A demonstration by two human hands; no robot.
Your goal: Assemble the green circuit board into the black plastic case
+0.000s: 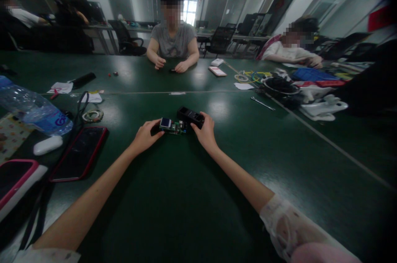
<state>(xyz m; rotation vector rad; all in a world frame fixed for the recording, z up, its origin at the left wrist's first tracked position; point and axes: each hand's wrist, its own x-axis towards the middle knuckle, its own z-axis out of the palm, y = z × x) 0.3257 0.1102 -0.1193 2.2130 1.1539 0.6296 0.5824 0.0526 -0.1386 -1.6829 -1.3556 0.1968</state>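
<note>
A small green circuit board (pixel 175 127) with a little screen at its left end is in the middle of the view. My left hand (pixel 148 135) grips the board's left end between thumb and fingers. Just behind the board and to its right is a black plastic case (pixel 188 115) with openings in its face. My right hand (pixel 205 128) holds the right end of this case, thumb in front and fingers behind. Board and case lie close together at a slight angle; whether they touch is hard to tell.
On the green table (pixel 173 197), a red-edged phone (pixel 81 153), white earbud case (pixel 48 145) and water bottle (pixel 34 106) are at left. A wrench (pixel 262 104), cables (pixel 248 77) and a white object (pixel 324 108) lie at right. A person (pixel 173 39) sits opposite.
</note>
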